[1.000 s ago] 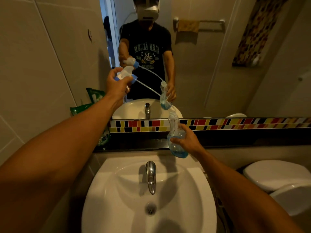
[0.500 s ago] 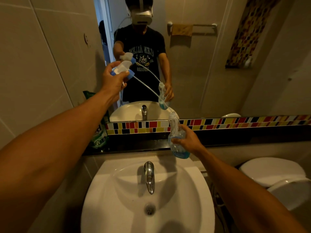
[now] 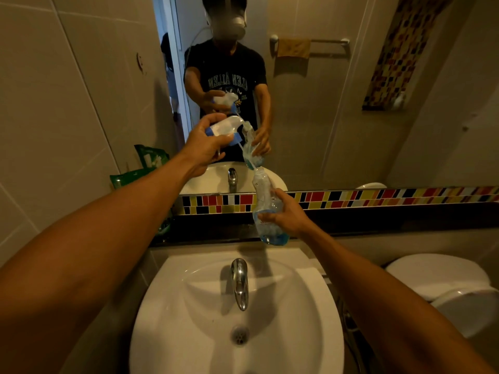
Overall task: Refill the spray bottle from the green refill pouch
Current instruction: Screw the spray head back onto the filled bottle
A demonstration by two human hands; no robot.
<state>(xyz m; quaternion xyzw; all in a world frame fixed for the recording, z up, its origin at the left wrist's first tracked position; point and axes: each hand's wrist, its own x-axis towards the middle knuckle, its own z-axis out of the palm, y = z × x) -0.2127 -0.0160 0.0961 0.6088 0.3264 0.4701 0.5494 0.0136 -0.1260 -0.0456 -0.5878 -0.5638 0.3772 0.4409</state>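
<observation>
The left hand (image 3: 201, 147) grips the spray head (image 3: 225, 126); the right hand (image 3: 287, 215) clasps the spray bottle (image 3: 266, 209), upright above the sink's (image 3: 189, 333) back edge. The green refill pouch (image 3: 140, 168) leans at the ledge's left end, nearer the left hand.

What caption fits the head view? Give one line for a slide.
Over the sink, the left hand holds the spray head while the right hand grips the spray bottle.
</observation>
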